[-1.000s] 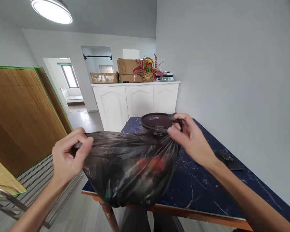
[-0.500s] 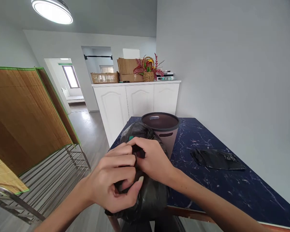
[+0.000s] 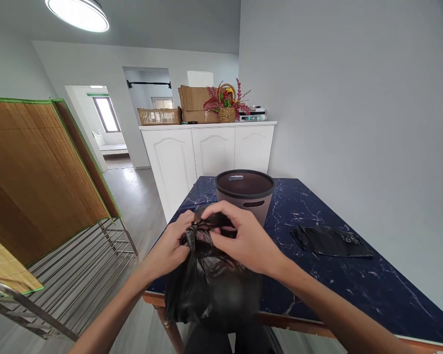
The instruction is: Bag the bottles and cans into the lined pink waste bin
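Observation:
A black plastic garbage bag (image 3: 217,290) hangs, bunched at its top, in front of the table's near edge. My left hand (image 3: 175,246) is closed on the gathered plastic from the left. On the other side, my right hand (image 3: 241,236) curls its fingers and thumb around the bag's top, with a fold of plastic between them. Just behind the hands stands a brownish trash can (image 3: 260,209) with a dark rim and a handle slot. Another black bag, folded flat (image 3: 332,242), lies on the table to the right.
The dark blue marbled table (image 3: 302,280) runs along a grey wall. A white cabinet (image 3: 216,150) stands behind it, holding cardboard boxes (image 3: 195,103) and a flower basket (image 3: 227,115). At left is a metal rack (image 3: 81,265) with a bamboo mat (image 3: 40,167) over it.
The bag has dropped lower and now hangs below my hands, its top bunched. My hands, overlapping before, have moved apart to either side of that bunched part.

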Action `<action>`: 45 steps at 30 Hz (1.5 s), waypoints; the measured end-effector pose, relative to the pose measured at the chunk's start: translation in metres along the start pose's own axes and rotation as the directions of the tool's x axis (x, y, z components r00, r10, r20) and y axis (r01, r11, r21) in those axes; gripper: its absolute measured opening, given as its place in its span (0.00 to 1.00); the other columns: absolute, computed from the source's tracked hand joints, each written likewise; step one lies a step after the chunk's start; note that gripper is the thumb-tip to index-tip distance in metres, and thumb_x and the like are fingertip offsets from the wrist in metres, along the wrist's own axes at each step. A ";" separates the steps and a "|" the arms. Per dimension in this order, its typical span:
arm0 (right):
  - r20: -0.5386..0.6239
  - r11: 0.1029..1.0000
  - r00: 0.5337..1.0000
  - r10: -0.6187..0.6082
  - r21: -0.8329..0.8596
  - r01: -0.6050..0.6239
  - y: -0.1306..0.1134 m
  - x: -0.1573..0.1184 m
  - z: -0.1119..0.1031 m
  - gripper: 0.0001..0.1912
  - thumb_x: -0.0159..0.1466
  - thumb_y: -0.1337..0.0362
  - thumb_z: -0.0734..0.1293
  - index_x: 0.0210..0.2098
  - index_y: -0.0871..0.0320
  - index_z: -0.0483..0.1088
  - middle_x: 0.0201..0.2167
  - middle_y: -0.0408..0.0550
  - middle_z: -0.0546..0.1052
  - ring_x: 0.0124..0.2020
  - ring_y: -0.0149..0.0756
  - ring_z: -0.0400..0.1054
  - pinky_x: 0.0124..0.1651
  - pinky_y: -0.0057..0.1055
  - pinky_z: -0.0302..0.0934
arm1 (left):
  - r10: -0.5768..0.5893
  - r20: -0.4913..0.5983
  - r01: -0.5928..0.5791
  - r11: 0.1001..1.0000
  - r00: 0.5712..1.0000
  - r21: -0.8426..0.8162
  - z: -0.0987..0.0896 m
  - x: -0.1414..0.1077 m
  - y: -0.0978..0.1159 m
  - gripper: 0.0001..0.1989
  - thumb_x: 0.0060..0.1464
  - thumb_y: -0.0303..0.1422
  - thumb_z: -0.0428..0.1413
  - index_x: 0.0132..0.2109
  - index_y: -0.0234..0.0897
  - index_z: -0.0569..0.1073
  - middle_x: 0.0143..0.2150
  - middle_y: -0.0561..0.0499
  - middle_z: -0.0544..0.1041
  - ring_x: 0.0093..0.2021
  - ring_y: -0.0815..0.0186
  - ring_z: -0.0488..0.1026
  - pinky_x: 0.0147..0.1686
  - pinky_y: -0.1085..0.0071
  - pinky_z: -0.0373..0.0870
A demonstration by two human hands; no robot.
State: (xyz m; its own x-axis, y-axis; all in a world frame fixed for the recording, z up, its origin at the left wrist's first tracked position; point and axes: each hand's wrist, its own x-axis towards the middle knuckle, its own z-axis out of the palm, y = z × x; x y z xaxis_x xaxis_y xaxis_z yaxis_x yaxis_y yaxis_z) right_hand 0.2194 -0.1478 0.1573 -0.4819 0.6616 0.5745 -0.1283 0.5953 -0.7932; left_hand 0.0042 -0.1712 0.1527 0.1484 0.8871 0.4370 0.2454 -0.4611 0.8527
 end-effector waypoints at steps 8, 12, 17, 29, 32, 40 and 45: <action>-0.416 0.931 0.883 0.218 0.359 -0.061 0.021 -0.044 -0.047 0.14 0.66 0.56 0.77 0.49 0.46 0.75 0.53 0.46 0.80 0.53 0.38 0.75 0.58 0.35 0.70 | -0.249 -0.409 -0.039 0.814 0.878 -0.580 0.006 -0.012 -0.011 0.19 0.55 0.47 0.72 0.34 0.40 0.74 0.38 0.48 0.82 0.47 0.56 0.81 0.50 0.65 0.80; -0.446 0.933 0.864 0.232 0.352 -0.069 0.034 -0.060 -0.052 0.11 0.69 0.52 0.75 0.47 0.47 0.78 0.52 0.48 0.81 0.51 0.41 0.77 0.57 0.40 0.71 | -0.328 -0.341 -0.079 0.608 0.881 -0.790 0.023 -0.008 -0.002 0.17 0.64 0.42 0.67 0.35 0.40 0.70 0.23 0.61 0.66 0.27 0.69 0.73 0.50 0.65 0.81; -0.543 0.936 0.779 0.313 0.317 -0.155 0.052 -0.095 -0.059 0.17 0.66 0.49 0.77 0.50 0.48 0.75 0.61 0.50 0.80 0.64 0.49 0.74 0.73 0.50 0.61 | -0.340 -0.352 -0.153 0.494 0.872 -0.856 0.028 -0.003 0.001 0.16 0.69 0.33 0.63 0.33 0.38 0.67 0.21 0.64 0.54 0.18 0.77 0.56 0.39 0.75 0.78; -0.330 0.910 0.848 0.414 0.131 -0.393 0.077 -0.086 -0.047 0.30 0.62 0.40 0.76 0.54 0.53 0.82 0.58 0.54 0.82 0.62 0.57 0.75 0.68 0.52 0.67 | -0.328 -0.302 -0.121 0.473 0.895 -0.873 0.024 -0.001 -0.005 0.15 0.70 0.29 0.60 0.33 0.35 0.67 0.21 0.64 0.53 0.19 0.77 0.53 0.28 0.77 0.70; -0.306 0.911 0.862 0.405 0.217 -0.351 0.070 -0.061 -0.039 0.27 0.65 0.39 0.74 0.49 0.55 0.83 0.52 0.53 0.85 0.58 0.55 0.77 0.65 0.49 0.70 | -0.319 -0.285 -0.087 0.515 0.904 -0.853 0.024 -0.002 -0.004 0.15 0.68 0.30 0.63 0.33 0.35 0.68 0.21 0.64 0.53 0.19 0.77 0.51 0.28 0.77 0.69; -0.402 0.881 0.897 0.183 0.473 0.032 0.057 -0.040 -0.035 0.24 0.72 0.40 0.68 0.31 0.51 0.70 0.54 0.47 0.83 0.60 0.47 0.75 0.68 0.48 0.65 | -0.270 -0.265 0.017 0.729 0.926 -0.684 0.026 -0.007 -0.001 0.20 0.64 0.43 0.67 0.32 0.37 0.68 0.22 0.63 0.50 0.22 0.74 0.46 0.32 0.75 0.70; -0.215 0.714 0.934 0.284 0.697 -0.057 0.046 -0.019 -0.029 0.24 0.68 0.45 0.74 0.30 0.51 0.61 0.17 0.31 0.52 0.17 0.27 0.49 0.24 0.25 0.63 | -0.192 -0.202 0.070 0.867 0.960 -0.493 0.036 -0.005 -0.005 0.24 0.67 0.51 0.61 0.31 0.39 0.67 0.23 0.62 0.49 0.22 0.72 0.46 0.31 0.71 0.66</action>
State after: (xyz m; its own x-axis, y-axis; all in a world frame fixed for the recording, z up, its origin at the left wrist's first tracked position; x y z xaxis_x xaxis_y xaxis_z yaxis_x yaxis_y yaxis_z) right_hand 0.2477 -0.1202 0.1156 -0.2998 0.8856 0.3547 -0.6689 0.0699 -0.7400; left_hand 0.0364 -0.1738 0.1365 -0.0981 0.9444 0.3137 -0.2488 -0.3285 0.9112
